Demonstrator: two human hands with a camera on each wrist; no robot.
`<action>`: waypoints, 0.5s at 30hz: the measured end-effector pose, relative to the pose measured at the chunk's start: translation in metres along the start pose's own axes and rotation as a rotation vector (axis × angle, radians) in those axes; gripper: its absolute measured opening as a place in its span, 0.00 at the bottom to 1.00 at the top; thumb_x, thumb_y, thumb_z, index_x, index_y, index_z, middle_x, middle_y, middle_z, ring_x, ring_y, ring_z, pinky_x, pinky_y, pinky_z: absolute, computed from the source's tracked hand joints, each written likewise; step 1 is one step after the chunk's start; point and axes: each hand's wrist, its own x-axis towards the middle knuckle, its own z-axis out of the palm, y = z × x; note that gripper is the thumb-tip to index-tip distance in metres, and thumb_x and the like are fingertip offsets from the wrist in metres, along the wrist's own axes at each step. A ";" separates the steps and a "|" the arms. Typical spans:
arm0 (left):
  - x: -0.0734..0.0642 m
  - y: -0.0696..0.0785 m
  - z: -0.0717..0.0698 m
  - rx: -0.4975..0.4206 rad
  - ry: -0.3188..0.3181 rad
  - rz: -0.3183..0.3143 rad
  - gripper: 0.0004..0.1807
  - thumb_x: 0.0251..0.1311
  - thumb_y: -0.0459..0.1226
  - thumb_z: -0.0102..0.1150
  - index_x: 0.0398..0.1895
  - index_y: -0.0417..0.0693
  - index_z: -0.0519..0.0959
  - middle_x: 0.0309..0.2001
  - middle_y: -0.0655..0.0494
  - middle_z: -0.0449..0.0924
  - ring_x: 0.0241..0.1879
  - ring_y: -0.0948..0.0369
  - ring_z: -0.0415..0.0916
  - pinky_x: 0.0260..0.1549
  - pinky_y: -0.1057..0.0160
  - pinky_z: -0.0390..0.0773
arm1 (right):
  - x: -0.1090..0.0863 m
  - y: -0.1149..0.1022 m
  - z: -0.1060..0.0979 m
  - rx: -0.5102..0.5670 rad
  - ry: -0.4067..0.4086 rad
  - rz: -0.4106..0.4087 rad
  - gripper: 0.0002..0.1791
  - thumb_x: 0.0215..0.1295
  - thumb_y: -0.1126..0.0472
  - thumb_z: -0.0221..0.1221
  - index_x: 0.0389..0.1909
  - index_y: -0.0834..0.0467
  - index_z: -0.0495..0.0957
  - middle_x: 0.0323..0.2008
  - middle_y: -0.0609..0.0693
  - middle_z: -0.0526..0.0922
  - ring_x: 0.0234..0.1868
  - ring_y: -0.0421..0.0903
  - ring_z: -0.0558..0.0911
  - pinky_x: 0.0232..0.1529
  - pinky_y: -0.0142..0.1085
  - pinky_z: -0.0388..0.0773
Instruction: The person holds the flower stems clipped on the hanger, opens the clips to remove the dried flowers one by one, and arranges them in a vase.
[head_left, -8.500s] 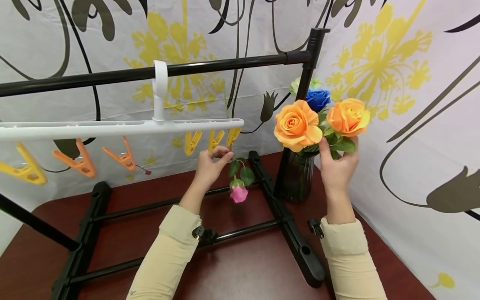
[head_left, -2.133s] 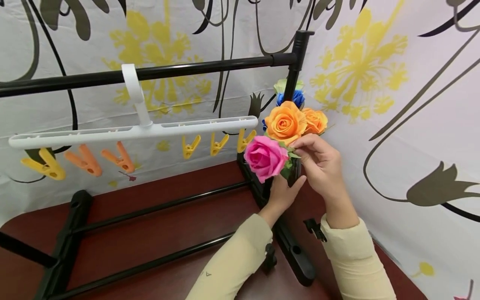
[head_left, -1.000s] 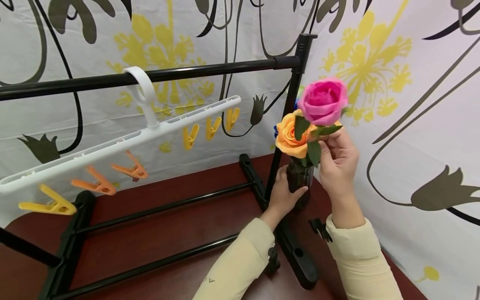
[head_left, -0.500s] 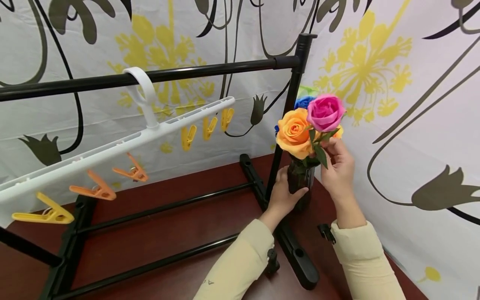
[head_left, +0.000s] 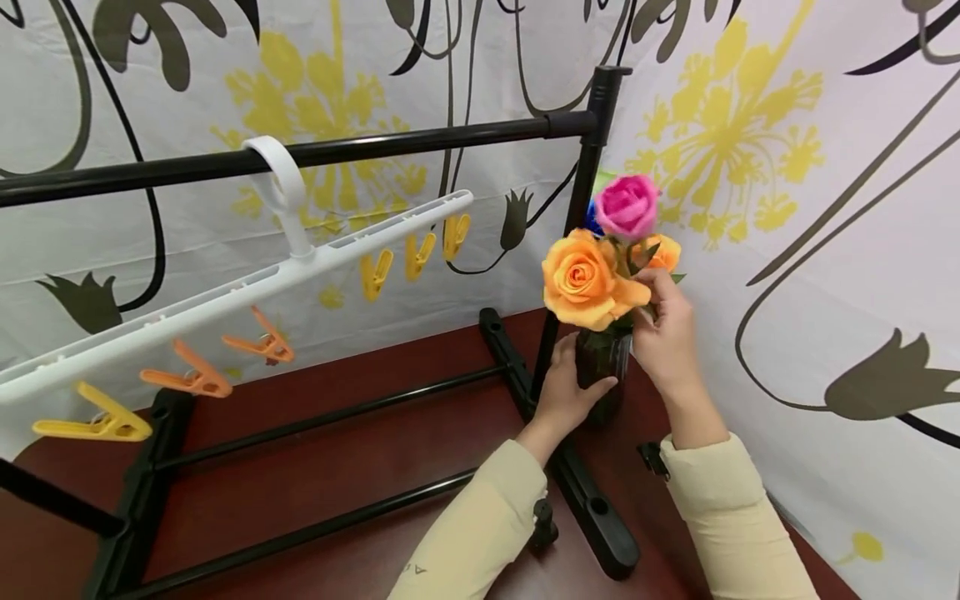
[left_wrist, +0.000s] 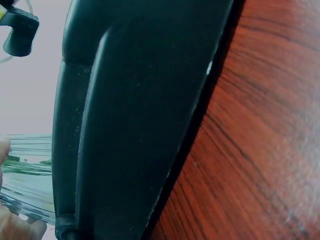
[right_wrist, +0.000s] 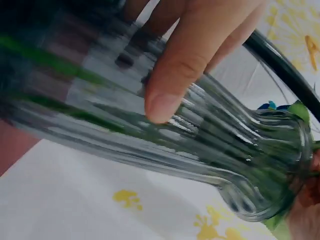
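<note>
My left hand grips the ribbed glass vase, its thumb across the side in the right wrist view. Green stems show through the glass. The pink rose now rises among the other flowers, behind a large orange rose. At the vase's mouth my right hand has curled fingers pinching the pink rose's stem, its grip partly hidden by petals and leaves. A second orange rose is just above those fingers. Part of a blue flower shows behind.
A black rack has its top rail and foot beside the vase. From the rail hangs a white hanger with yellow clips and orange clips. Patterned cloth rises behind the dark red table.
Earlier the pink rose hung head down below a yellow clip at my left hand. It has since turned upright and gone in among the vase's flowers; my left hand moved to the vase.
</note>
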 end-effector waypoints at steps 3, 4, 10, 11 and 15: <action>0.000 0.000 0.000 0.015 -0.002 0.007 0.47 0.65 0.51 0.63 0.79 0.47 0.49 0.78 0.49 0.51 0.64 0.48 0.73 0.61 0.53 0.75 | -0.004 0.006 0.000 -0.119 -0.022 -0.030 0.08 0.64 0.80 0.53 0.40 0.71 0.77 0.35 0.60 0.86 0.34 0.36 0.82 0.34 0.17 0.68; 0.000 0.000 0.000 0.016 -0.001 0.007 0.47 0.65 0.51 0.63 0.79 0.47 0.50 0.78 0.49 0.51 0.64 0.48 0.73 0.61 0.52 0.75 | -0.006 0.007 0.000 -0.152 -0.034 -0.035 0.06 0.65 0.79 0.54 0.39 0.71 0.78 0.35 0.63 0.87 0.35 0.41 0.84 0.35 0.17 0.68; 0.001 -0.001 -0.001 0.033 -0.001 0.026 0.47 0.65 0.51 0.63 0.79 0.46 0.50 0.77 0.48 0.52 0.64 0.47 0.73 0.61 0.51 0.75 | -0.012 0.006 -0.009 -0.202 -0.072 0.022 0.05 0.64 0.74 0.60 0.38 0.68 0.82 0.34 0.60 0.87 0.37 0.40 0.83 0.39 0.19 0.69; 0.000 -0.001 -0.001 0.036 -0.003 0.037 0.46 0.65 0.51 0.62 0.79 0.46 0.50 0.77 0.48 0.53 0.63 0.46 0.73 0.61 0.51 0.75 | -0.011 0.004 -0.010 -0.180 -0.068 0.035 0.06 0.64 0.73 0.60 0.40 0.68 0.82 0.35 0.53 0.87 0.37 0.35 0.82 0.40 0.18 0.71; 0.000 -0.001 -0.002 0.032 -0.007 0.051 0.46 0.66 0.50 0.62 0.78 0.44 0.50 0.77 0.48 0.53 0.62 0.46 0.75 0.60 0.51 0.76 | -0.007 -0.013 -0.015 -0.070 -0.044 0.055 0.11 0.64 0.73 0.58 0.46 0.68 0.81 0.38 0.31 0.82 0.41 0.25 0.79 0.45 0.16 0.74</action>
